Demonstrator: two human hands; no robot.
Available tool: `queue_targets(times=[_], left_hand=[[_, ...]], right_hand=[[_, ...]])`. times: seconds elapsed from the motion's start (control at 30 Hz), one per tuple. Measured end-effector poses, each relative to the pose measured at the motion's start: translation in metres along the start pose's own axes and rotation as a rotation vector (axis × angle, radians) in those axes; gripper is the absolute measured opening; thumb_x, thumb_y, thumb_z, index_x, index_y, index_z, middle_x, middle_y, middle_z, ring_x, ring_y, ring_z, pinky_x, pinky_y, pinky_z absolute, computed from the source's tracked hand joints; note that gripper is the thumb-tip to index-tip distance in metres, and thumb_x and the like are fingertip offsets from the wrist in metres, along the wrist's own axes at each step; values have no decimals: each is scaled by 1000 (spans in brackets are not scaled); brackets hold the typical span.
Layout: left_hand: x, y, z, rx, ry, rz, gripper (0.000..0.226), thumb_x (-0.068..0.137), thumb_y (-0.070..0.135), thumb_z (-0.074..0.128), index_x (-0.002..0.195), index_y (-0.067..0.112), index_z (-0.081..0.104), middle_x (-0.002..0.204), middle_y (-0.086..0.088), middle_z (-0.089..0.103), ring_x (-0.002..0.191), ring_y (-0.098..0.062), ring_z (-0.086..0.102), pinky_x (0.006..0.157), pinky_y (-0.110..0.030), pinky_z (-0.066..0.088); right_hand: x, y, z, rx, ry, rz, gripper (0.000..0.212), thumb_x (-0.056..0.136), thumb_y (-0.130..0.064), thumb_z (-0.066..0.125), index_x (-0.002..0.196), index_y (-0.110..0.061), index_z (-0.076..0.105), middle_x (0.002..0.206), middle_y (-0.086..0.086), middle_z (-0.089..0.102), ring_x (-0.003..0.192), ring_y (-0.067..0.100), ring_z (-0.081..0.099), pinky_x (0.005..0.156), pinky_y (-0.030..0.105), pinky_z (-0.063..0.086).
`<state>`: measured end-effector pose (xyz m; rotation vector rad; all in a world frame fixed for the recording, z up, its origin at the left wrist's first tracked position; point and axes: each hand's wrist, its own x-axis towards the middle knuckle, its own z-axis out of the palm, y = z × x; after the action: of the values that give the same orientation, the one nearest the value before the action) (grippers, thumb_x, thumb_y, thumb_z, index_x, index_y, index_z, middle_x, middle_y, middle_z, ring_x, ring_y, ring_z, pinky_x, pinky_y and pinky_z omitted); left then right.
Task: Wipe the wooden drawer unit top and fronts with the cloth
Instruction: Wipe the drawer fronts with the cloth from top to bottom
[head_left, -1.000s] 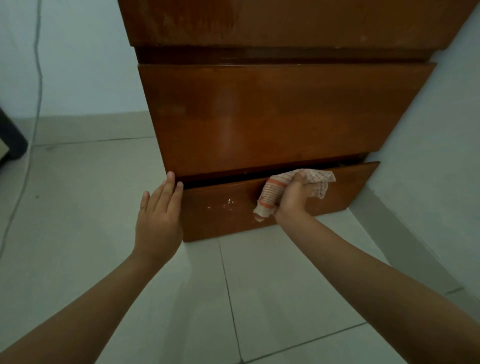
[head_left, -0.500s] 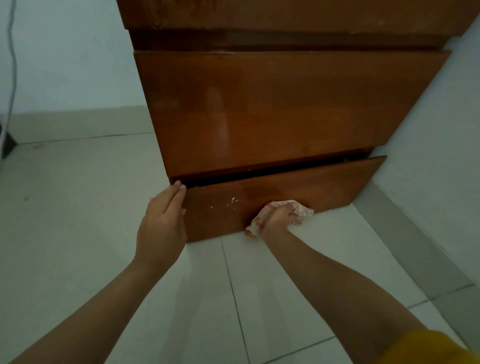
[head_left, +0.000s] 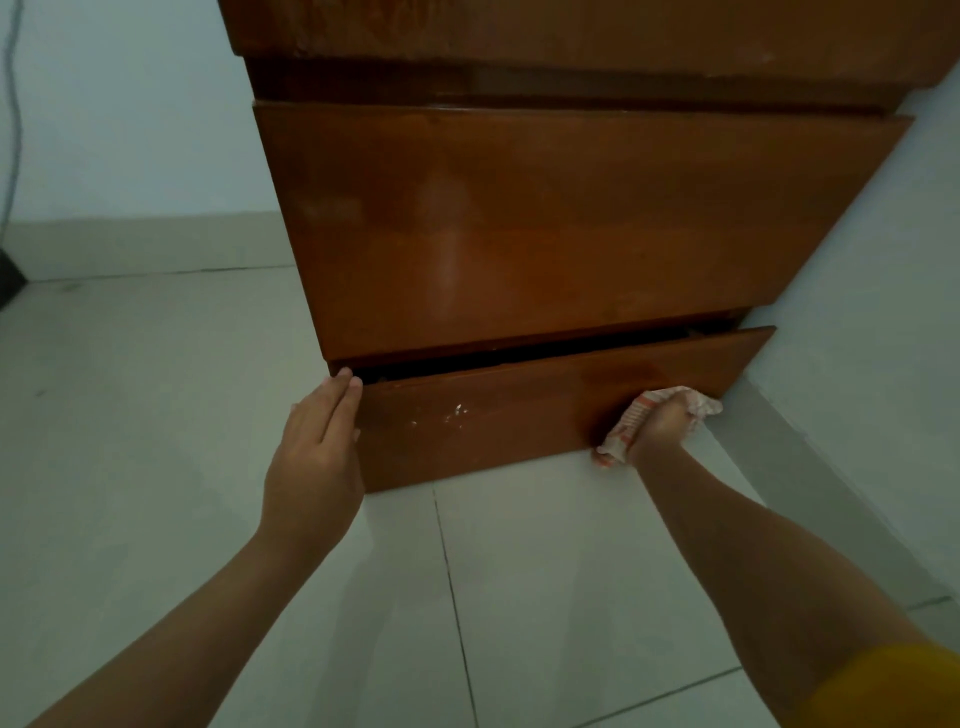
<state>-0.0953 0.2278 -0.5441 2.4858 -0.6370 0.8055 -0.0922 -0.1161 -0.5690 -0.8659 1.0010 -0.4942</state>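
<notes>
The wooden drawer unit (head_left: 545, 223) fills the upper middle of the head view, its brown fronts stacked one above another. The bottom drawer (head_left: 519, 415) stands slightly pulled out, with white specks on its front left of centre. My right hand (head_left: 660, 426) grips a bunched white cloth with orange stripes (head_left: 621, 434) and presses it against the lower right part of that drawer front, close to the floor. My left hand (head_left: 317, 452) lies flat, fingers straight, against the left end of the bottom drawer.
Pale floor tiles (head_left: 467, 597) stretch in front of the unit. A light wall (head_left: 883, 312) runs close along the unit's right side. A thin cable (head_left: 13, 104) hangs down the far left wall, above a dark object (head_left: 8, 280) at the frame's edge.
My right hand has carried the cloth from the top edge of the bottom drawer down to its lower edge, then rightward along the front. My left hand stays at the drawer's left end.
</notes>
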Motion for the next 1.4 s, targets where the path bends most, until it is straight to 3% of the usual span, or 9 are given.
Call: queue_targets(times=[0.07, 0.2, 0.27, 0.4, 0.63, 0.83, 1.0, 1.2, 1.4], left_hand=[[0, 2, 1, 23, -17, 11, 41, 83, -8, 55, 124, -11, 51, 124, -27, 55, 112, -42, 55, 95, -46, 47], [0, 0, 2, 25, -5, 11, 43, 82, -10, 56, 125, -10, 50, 125, -27, 55, 112, -42, 54, 95, -45, 46], [-1, 0, 2, 30, -17, 16, 44, 81, -11, 57, 124, -11, 50, 124, -27, 55, 111, -42, 54, 92, -47, 48], [2, 1, -3, 46, -63, 13, 48, 79, -10, 60, 127, -9, 49, 126, -26, 54, 112, -42, 54, 89, -49, 50], [5, -6, -10, 15, -109, 26, 50, 78, -9, 61, 126, -5, 51, 124, -24, 56, 109, -41, 56, 84, -46, 52], [11, -16, -13, -40, -86, 41, 56, 67, -20, 62, 120, -3, 58, 118, -21, 62, 102, -38, 60, 84, -43, 52], [24, -24, -20, -109, -87, 57, 49, 62, -21, 67, 107, -1, 67, 100, -18, 69, 82, -34, 67, 76, -36, 53], [31, -26, -24, -254, -96, -41, 33, 73, -10, 68, 102, 4, 70, 99, -15, 71, 88, -31, 67, 86, -31, 46], [33, -21, -29, -332, -93, -174, 29, 77, -4, 68, 104, 7, 70, 103, -11, 70, 96, -26, 65, 88, -25, 44]], right_hand=[[-2, 12, 3, 2, 13, 24, 53, 98, -55, 12, 106, -22, 52, 68, -4, 67, 62, 11, 64, 70, 21, 53], [-10, 44, 10, -70, -57, 111, 76, 96, -58, 17, 54, -12, 62, 46, 0, 60, 41, 19, 60, 47, 28, 54], [-24, 51, 19, -128, -104, 154, 64, 94, -57, 20, 73, -16, 64, 56, 2, 67, 38, 17, 61, 43, 37, 55], [-49, 64, 42, -118, -129, 123, 73, 88, -68, 24, 137, -16, 37, 125, 14, 58, 98, 29, 64, 92, 52, 50], [-7, 109, 94, -196, -201, 46, 130, 31, -105, 29, 144, -42, 13, 150, 4, 37, 116, 32, 58, 91, 59, 47], [-154, 57, 101, -397, -185, -191, 76, 98, -50, 28, 146, -18, -22, 157, 6, -22, 146, 32, 0, 117, 50, 13], [-146, 100, 99, -339, -132, -228, 72, 98, -47, 24, 148, -7, -9, 159, 16, -2, 144, 32, 15, 117, 44, 19], [-49, 200, 94, -178, -218, 7, 123, 40, -101, 19, 144, -35, 7, 154, 8, 25, 130, 30, 44, 105, 51, 39], [-140, 134, 98, -191, -234, -149, 85, 84, -69, 29, 148, -27, -9, 158, 7, 11, 140, 28, 29, 113, 49, 30]])
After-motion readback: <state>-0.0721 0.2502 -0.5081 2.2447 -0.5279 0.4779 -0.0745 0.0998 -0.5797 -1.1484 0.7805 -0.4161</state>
